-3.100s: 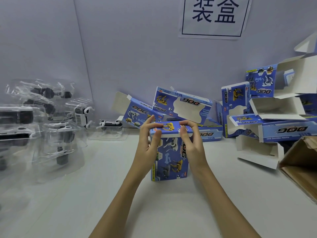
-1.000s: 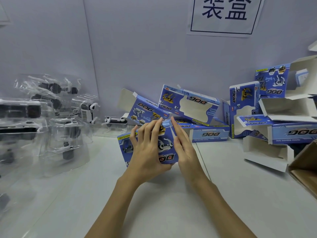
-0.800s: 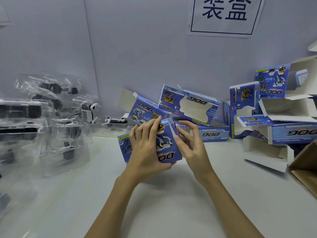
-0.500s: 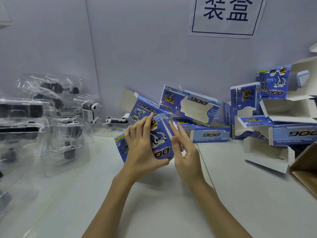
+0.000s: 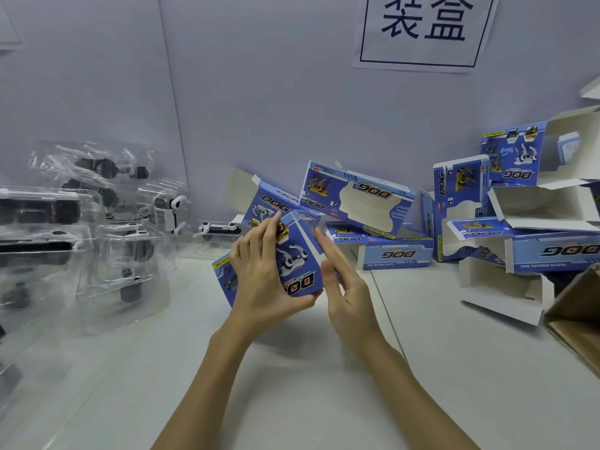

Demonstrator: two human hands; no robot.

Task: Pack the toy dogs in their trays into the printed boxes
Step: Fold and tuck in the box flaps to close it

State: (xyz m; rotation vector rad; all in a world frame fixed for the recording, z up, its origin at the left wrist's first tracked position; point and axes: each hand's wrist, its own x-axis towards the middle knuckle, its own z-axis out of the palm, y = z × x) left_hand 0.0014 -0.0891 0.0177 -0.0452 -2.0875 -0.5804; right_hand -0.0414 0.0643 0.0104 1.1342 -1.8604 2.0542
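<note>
Head view, left hand [image 5: 259, 280] grip pinching blue printed box [image 5: 297, 264], right hand [image 5: 345, 287] fingers spread against it

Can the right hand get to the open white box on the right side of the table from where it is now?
Probably yes. The right hand is open with its fingers against the held blue box, which the left hand grips. Bare table lies between it and the open white box.

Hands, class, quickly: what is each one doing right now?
Left hand: grips the blue printed box.
Right hand: open, fingers straight against the box's right end.
</note>
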